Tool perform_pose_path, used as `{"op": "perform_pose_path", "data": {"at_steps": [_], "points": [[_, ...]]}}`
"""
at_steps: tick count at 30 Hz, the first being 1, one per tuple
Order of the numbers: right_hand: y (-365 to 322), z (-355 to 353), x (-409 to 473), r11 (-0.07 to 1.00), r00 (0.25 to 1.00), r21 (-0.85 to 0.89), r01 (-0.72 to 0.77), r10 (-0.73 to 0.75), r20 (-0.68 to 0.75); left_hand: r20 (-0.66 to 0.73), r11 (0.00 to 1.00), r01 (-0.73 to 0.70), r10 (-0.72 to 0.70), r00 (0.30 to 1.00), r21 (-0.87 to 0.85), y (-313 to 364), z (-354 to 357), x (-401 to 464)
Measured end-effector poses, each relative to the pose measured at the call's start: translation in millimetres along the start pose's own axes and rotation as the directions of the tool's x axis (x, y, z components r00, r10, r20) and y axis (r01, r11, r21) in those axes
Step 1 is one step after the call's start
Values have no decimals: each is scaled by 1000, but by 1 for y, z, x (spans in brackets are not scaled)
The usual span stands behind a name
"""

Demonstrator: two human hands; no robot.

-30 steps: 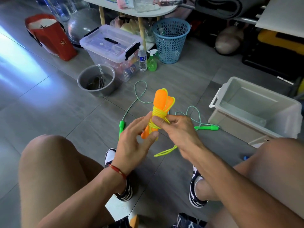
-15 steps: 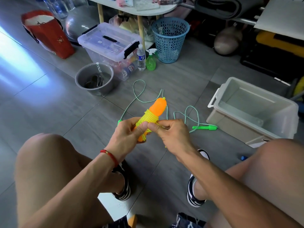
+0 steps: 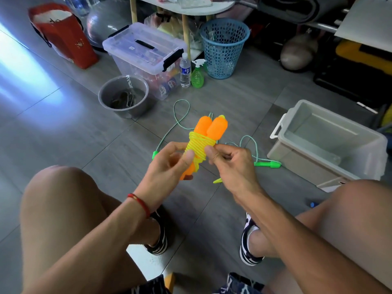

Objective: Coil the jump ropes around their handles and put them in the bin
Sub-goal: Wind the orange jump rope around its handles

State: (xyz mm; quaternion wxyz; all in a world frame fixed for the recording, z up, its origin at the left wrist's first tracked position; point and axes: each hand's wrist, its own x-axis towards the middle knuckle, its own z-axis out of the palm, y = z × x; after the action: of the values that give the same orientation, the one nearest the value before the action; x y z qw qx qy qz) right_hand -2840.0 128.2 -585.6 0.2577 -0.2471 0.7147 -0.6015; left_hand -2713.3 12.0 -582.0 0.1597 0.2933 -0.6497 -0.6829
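both hands are meeting over the floor between the person's knees, working the yellow jump rope (image 3: 196,148). going left to right, the left hand (image 3: 164,169) is gripping the lower part of the two orange handles (image 3: 209,128), thumb pressing on the yellow coil; the right hand (image 3: 230,161) is pinching the coil's edge at about 3 o'clock of the bundle, fingers curled, likely on the rope's end. a second ago a loose yellow loop was hanging below the hands; now only a short yellow tip (image 3: 217,180) is showing at 5 o'clock of the bundle, and the wraps are sitting tighter and reaching further down the handles. that suggests this rope is nearly coiled and only needs tucking. behind the hands, the green jump rope (image 3: 180,122) is lying uncoiled on the floor. the grey bin (image 3: 331,145) is standing at 3 o'clock, well apart, with no rope visible in it.
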Motion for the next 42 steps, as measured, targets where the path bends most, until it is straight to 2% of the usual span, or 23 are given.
{"op": "perform_pose_path", "data": {"at_steps": [1, 3, 6, 8, 9, 11, 14, 16, 17, 19, 21, 22, 24, 27, 28, 30, 32, 33, 34, 35, 37, 40, 42], "points": [[-1, -4, 3, 999, 999, -5, 34, -34, 38, 68, 985, 96, -87, 994, -140, 3, -4, -1], [0, -12, 8, 997, 987, 17, 82, -83, 139, 248, 924, 279, -215, 944, -261, 10, -13, 0], [5, -21, 10, 994, 951, 37, 99, -106, 291, 472, 907, 367, -236, 849, -205, 13, -23, 3], [5, -25, 12, 993, 937, -32, 114, -96, 337, 518, 918, 355, -220, 826, -175, 11, -25, 4], [6, -26, 13, 990, 942, -85, 115, -82, 327, 502, 924, 349, -229, 834, -159, 8, -25, 4], [10, -27, 16, 975, 969, -210, 75, -21, 245, 386, 950, 298, -243, 890, -89, 3, -23, 4], [18, -16, 14, 872, 990, -489, 30, 42, 136, 157, 977, 174, -192, 969, 123, -6, -14, 8], [19, -3, 6, 825, 987, -564, -25, 111, 119, 76, 946, 107, -136, 988, 306, -12, -7, 9], [19, 2, 2, 827, 982, -560, -59, 150, 118, 45, 909, 88, -116, 992, 407, -14, -4, 10], [17, 8, -3, 883, 962, -427, -196, 256, 89, -42, 831, 73, -59, 997, 551, -12, 4, 9], [13, 10, -4, 920, 949, -255, -298, 315, 26, -138, 757, 81, 12, 990, 648, -8, 14, 7], [11, 10, -4, 926, 951, -222, -305, 308, -19, -172, 739, 82, 46, 984, 669, -7, 19, 7], [11, 10, -4, 947, 967, -192, -256, 247, -71, -205, 757, 70, 86, 975, 649, -7, 25, 7], [12, 9, -3, 980, 983, -85, -182, 183, 11, -161, 825, 37, 66, 985, 564, -12, 16, 12], [12, 7, -1, 988, 988, -59, -143, 146, 56, -93, 869, 32, 16, 995, 494, -14, 11, 14], [12, 4, 2, 996, 988, -43, -78, 83, 132, 84, 968, 76, -99, 992, 240, -16, 5, 11], [12, 0, 5, 997, 983, -61, -50, 60, 171, 177, 983, 185, -184, 967, 8, -16, 6, 6], [13, 0, 5, 994, 984, -92, -50, 65, 169, 168, 982, 189, -183, 969, -17, -15, 7, 4], [16, 1, 4, 989, 986, -137, -47, 68, 155, 114, 987, 152, -158, 981, 56, -15, 7, 4], [19, 2, 4, 980, 988, -192, -46, 73, 137, 41, 973, 93, -104, 994, 211, -16, 7, 6], [24, 7, 1, 960, 991, -270, -72, 100, 92, -66, 835, 18, 22, 998, 550, -21, 5, 10], [28, 10, -3, 922, 990, -368, -120, 141, 31, -139, 692, 43, 84, 987, 720, -25, 5, 13], [26, 10, -7, 857, 996, -512, -64, 86, 19, -157, 639, 64, 89, 984, 767, -28, 4, 17]]}}
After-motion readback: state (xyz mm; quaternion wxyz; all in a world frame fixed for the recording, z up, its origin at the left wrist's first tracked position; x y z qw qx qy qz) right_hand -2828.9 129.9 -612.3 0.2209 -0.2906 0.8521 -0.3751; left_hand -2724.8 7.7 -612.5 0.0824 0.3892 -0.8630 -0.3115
